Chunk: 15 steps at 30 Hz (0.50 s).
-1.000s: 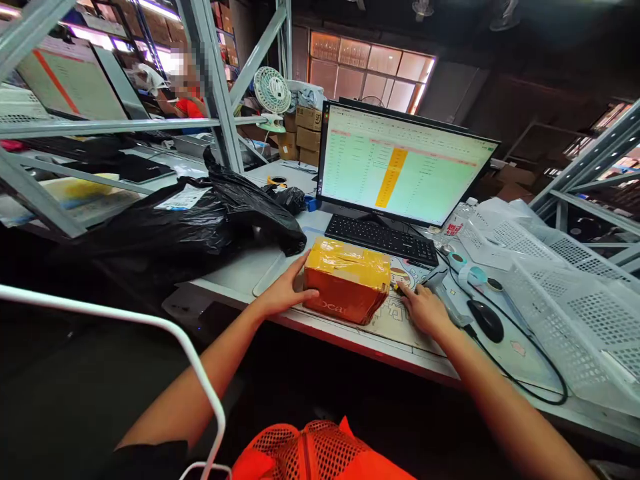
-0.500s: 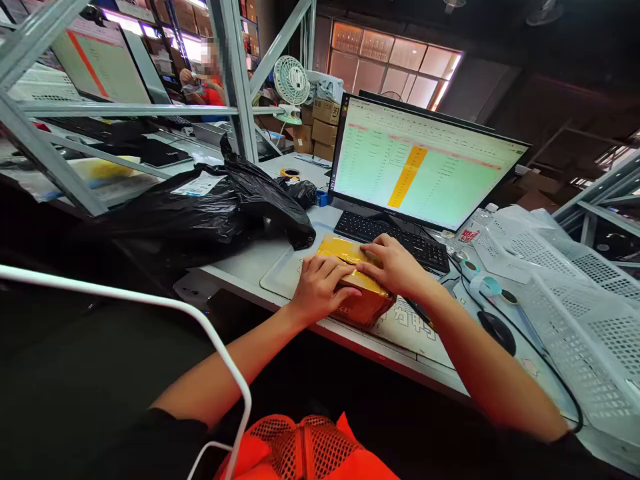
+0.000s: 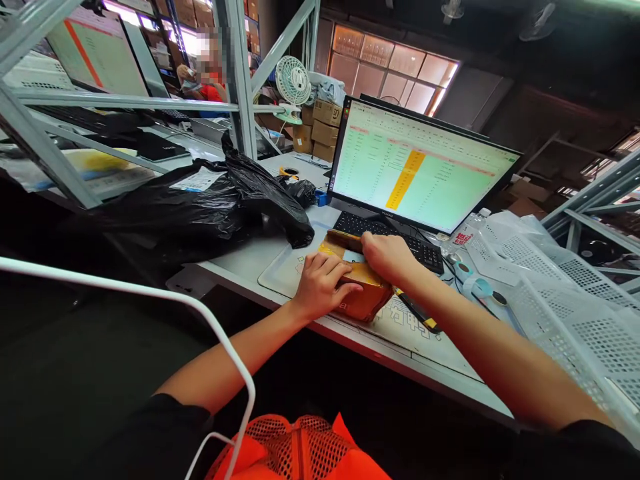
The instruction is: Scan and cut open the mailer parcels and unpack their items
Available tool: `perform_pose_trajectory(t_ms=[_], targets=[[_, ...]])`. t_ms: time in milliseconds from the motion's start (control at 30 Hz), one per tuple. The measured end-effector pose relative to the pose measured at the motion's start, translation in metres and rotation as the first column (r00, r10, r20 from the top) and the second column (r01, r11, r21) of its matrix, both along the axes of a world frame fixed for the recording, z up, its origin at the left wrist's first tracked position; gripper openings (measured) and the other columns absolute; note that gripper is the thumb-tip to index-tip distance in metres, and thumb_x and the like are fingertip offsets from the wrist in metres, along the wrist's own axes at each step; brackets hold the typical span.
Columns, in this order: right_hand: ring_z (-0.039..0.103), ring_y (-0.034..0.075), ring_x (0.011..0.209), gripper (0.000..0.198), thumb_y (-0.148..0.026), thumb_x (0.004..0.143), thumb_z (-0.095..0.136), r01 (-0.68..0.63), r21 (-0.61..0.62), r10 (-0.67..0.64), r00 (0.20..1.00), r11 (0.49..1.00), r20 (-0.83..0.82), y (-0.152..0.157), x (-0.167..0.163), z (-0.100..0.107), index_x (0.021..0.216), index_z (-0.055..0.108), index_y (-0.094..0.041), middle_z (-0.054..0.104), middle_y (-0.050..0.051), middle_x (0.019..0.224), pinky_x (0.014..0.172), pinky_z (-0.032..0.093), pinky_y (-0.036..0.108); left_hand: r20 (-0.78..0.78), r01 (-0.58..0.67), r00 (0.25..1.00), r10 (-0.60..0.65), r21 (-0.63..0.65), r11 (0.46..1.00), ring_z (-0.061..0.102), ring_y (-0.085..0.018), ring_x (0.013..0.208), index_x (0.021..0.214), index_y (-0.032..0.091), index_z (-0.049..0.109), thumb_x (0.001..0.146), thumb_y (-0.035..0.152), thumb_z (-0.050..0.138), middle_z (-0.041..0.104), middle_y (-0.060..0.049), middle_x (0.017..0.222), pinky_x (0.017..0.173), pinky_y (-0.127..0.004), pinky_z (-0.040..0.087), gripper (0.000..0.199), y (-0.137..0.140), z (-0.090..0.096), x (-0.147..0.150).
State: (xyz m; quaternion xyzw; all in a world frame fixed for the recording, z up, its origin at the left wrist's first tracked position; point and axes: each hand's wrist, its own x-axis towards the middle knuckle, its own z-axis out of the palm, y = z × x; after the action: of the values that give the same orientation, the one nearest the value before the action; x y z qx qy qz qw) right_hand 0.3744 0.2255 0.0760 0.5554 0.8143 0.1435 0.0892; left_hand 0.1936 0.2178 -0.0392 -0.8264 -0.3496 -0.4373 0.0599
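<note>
A small cardboard box (image 3: 361, 301) wrapped in yellow tape sits on the desk mat (image 3: 280, 270), its far top flap raised. Through the gap something light blue and white shows inside, too little of it to name. My left hand (image 3: 323, 285) grips the box's near left top edge, thumb along the front side. With fingers curled, my right hand (image 3: 387, 257) holds the lifted flap at its right end. Just right of the box a black and yellow utility knife (image 3: 420, 315) lies on the mat, partly behind my right forearm.
Behind the box stand a keyboard (image 3: 425, 253) and a monitor (image 3: 425, 167). A black plastic bag (image 3: 215, 207) lies to the left. White perforated baskets (image 3: 575, 327) and tape rolls (image 3: 477, 287) are at right. Another person (image 3: 213, 87) sits beyond the metal frame (image 3: 240, 80).
The far top flap has come up, opening the box. My right hand has gone from lying on the top to a closed grip on that flap; my left hand stays put.
</note>
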Motion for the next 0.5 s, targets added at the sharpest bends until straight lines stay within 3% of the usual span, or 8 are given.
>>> perform_pose_trajectory(t_ms=[267,500], targets=[[0.074,0.037,0.107,0.037,-0.023,0.109,0.028,0.165,0.066,-0.155,0.977,0.984,-0.144,0.031,0.005,-0.006,0.124,0.06,-0.012,0.075,0.024,0.114,0.085,0.054,0.041,0.07,0.007,0.997,-0.013,0.085,0.996,0.061,-0.027,0.097,0.103,0.02,0.076,0.103,0.051,0.067,0.078,-0.007,0.099,0.092,-0.044,0.04,0.032,0.007,0.0,0.003],[0.071,0.032,0.11,0.041,-0.029,0.112,0.029,0.128,-0.007,-0.126,0.966,0.992,-0.226,0.04,0.015,0.0,0.123,0.065,-0.013,0.073,0.021,0.121,0.091,0.051,0.038,0.023,-0.039,0.999,0.039,-0.004,0.999,0.062,-0.029,0.1,0.102,0.023,0.075,0.103,0.052,0.065,0.077,-0.008,0.101,0.095,-0.047,0.04,0.03,0.003,0.004,0.002]])
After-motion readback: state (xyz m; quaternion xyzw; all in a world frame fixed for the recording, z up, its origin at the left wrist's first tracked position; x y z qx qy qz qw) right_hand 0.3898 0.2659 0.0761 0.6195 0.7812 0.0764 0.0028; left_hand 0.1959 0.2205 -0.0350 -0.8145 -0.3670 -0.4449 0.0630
